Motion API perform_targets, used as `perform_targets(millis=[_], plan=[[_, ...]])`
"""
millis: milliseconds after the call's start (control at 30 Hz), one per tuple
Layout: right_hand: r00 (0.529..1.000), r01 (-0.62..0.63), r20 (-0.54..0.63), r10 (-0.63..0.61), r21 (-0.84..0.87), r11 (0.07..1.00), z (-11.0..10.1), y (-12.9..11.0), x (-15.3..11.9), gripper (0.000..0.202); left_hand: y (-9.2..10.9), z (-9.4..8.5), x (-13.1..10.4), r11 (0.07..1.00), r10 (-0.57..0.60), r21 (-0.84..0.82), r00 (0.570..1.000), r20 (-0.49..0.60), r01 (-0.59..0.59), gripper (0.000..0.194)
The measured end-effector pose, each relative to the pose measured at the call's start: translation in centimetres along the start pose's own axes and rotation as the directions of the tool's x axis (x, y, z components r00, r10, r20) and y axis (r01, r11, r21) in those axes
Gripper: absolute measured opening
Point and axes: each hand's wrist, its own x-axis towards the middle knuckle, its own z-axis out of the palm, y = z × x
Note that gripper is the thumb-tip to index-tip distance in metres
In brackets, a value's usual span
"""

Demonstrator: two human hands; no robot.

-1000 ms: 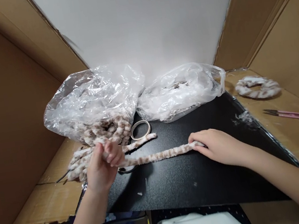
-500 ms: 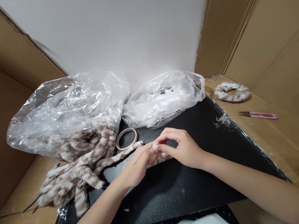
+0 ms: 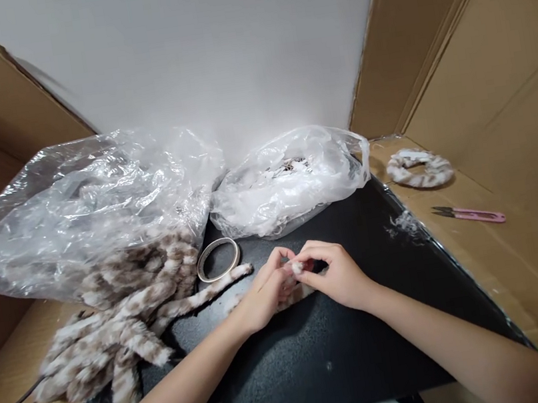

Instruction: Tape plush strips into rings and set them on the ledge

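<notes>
Both hands meet over the black work surface. My left hand has its fingers closed on a brown-and-white furry strip, part of which shows below the hands. The thumb and index finger of my right hand pinch the strip's whitish end, touching the left fingertips. Much of the strip is hidden by the hands. Left of them, a pile of similar furry strips spills from a clear plastic bag. A roll of tape lies just behind one strip's tip.
Farther back stands a second clear bag with white tags inside. On cardboard at the right lie a furry ring with a white label and pink-handled thread snips. Thread scraps lie near the surface's right edge. Cardboard walls rise on both sides.
The view has shifted, so the bag and pile at the left appear farther left. Both hands have moved slightly right, and the fingers around the whitish end have changed position.
</notes>
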Motion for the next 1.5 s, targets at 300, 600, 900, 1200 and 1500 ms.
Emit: perform_targets(millis=[300, 600, 900, 1200, 1500], plan=[[0.980, -0.198, -0.009, 0.200, 0.091, 0.976, 0.6, 0.8, -0.5, 0.009, -0.8, -0.2, -0.7, 0.999, 0.034, 0.025, 0.999, -0.020, -0.034, 0.019], [0.943, -0.327, 0.064, 0.326, 0.352, 0.877, -0.8, 0.7, 0.4, 0.017, -0.1, -0.6, -0.7, 0.976, 0.036, 0.215, 0.998, 0.043, -0.045, 0.031], [0.934, -0.353, 0.092, 0.345, 0.380, 0.855, -1.1, 1.1, 0.8, 0.025, 0.2, -1.4, -0.8, 0.981, -0.037, 0.195, 0.994, 0.098, 0.017, 0.040], [0.995, -0.097, -0.012, 0.099, 0.114, 0.989, -1.0, 0.7, 0.4, 0.012, -0.1, -1.3, -0.8, 0.995, -0.039, 0.098, 0.996, 0.080, 0.031, 0.038], [0.999, -0.032, 0.026, 0.031, 0.025, 0.999, -0.3, 0.6, 0.1, 0.011, 0.2, -0.5, -0.9, 0.979, 0.007, 0.204, 0.998, 0.067, -0.020, 0.038]])
